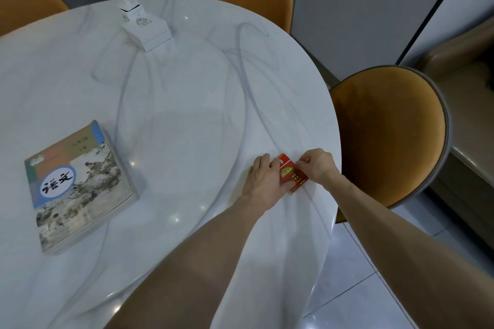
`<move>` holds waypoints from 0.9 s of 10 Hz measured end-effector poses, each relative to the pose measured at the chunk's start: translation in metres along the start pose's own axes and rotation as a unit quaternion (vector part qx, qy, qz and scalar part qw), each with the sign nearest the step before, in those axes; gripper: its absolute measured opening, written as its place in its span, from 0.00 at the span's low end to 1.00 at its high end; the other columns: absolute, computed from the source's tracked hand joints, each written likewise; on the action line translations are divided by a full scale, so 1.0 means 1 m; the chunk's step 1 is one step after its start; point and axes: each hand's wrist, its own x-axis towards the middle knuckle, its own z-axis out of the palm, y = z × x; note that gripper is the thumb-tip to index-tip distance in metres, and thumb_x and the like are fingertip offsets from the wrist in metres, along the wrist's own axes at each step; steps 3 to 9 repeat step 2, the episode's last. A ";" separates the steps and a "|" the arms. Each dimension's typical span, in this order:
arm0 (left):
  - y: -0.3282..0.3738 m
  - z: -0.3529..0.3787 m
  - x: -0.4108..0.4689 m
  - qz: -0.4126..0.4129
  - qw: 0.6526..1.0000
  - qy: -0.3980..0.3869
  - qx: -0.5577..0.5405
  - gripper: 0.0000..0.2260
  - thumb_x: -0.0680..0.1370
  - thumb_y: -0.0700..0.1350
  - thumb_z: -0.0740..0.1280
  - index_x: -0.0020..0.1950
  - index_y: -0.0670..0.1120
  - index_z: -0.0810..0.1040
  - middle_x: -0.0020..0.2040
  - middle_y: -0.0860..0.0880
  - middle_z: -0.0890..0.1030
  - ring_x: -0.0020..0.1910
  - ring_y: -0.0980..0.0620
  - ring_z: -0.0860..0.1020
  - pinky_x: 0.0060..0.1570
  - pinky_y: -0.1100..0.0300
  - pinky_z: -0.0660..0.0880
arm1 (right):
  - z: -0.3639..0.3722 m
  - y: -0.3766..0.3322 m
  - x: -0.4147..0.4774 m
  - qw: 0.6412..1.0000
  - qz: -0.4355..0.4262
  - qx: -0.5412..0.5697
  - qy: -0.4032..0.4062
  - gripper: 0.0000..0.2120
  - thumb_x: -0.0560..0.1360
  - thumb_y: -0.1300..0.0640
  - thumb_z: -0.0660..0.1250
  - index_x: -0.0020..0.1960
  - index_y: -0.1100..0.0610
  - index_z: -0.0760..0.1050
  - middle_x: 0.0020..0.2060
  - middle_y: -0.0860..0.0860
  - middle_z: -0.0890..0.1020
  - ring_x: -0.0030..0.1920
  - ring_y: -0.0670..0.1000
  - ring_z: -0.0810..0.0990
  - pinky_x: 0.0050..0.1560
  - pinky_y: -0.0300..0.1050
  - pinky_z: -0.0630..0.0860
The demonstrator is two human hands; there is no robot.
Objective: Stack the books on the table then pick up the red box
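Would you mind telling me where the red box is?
The red box lies near the table's right edge, between both hands, far right of the stacked books.

Stacked books (80, 184) left; flat red box (291, 176) right.

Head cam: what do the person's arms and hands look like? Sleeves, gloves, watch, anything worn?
Both arms are bare along all the forearm in view: no sleeves reach into the picture. The left hand and right hand wear no gloves. No watch, band or ring shows on either wrist or on the fingers. No markings are visible.
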 end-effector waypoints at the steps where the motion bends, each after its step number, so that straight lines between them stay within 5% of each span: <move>1: -0.017 -0.028 -0.010 0.021 0.997 0.016 0.079 0.17 0.81 0.50 0.57 0.63 0.42 0.74 0.61 0.42 0.75 0.61 0.44 0.73 0.57 0.50 0.73 | -0.006 -0.015 -0.007 0.999 -0.020 -0.041 0.005 0.14 0.77 0.56 0.62 0.57 0.61 0.79 0.55 0.59 0.82 0.51 0.58 0.82 0.46 0.46 0.79; 9: -0.026 -0.045 -0.018 0.004 0.995 0.018 0.098 0.16 0.81 0.48 0.55 0.62 0.42 0.75 0.58 0.43 0.77 0.58 0.44 0.75 0.54 0.51 0.73 | -0.009 -0.032 -0.015 0.998 -0.042 -0.056 0.000 0.13 0.77 0.56 0.61 0.56 0.60 0.78 0.54 0.58 0.82 0.51 0.58 0.82 0.45 0.47 0.79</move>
